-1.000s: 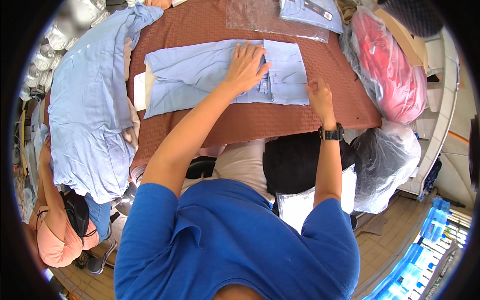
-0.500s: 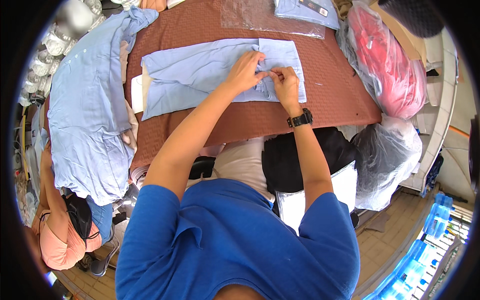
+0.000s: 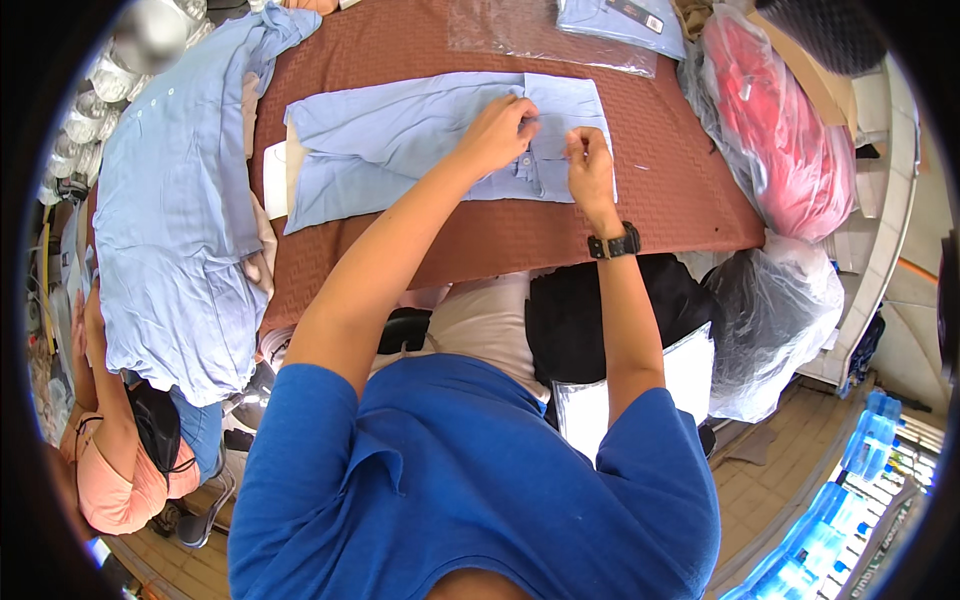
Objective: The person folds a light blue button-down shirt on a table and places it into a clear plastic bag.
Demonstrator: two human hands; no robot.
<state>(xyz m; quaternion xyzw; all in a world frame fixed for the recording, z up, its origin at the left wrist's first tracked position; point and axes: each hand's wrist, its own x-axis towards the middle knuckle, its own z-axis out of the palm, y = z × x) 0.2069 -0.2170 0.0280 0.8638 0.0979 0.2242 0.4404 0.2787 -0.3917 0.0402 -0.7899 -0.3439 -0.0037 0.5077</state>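
A light blue shirt [image 3: 400,140], folded into a long rectangle, lies across the brown-covered table in front of me. Small buttons show on its placket near the right end. My left hand [image 3: 503,130] is over the shirt next to the placket, its fingers curled toward the thumb. To its right, my right hand [image 3: 592,172], with a black watch on the wrist, is over the shirt's right end with its fingertips pinched together. Whatever may be between the fingers of either hand is too small to make out. A white card edge [image 3: 275,180] sticks out at the shirt's left end.
More blue shirts [image 3: 180,220] hang over the table's left side, with a person in a peach top [image 3: 125,480] beside them. A bagged blue shirt [image 3: 610,25] lies at the far edge. Bagged red cloth [image 3: 770,120] is at the right, above a dark plastic-wrapped bundle [image 3: 770,320].
My hands, which were together at the placket, are now apart. The right hand has moved right, away from the left, and the buttons between them show more.
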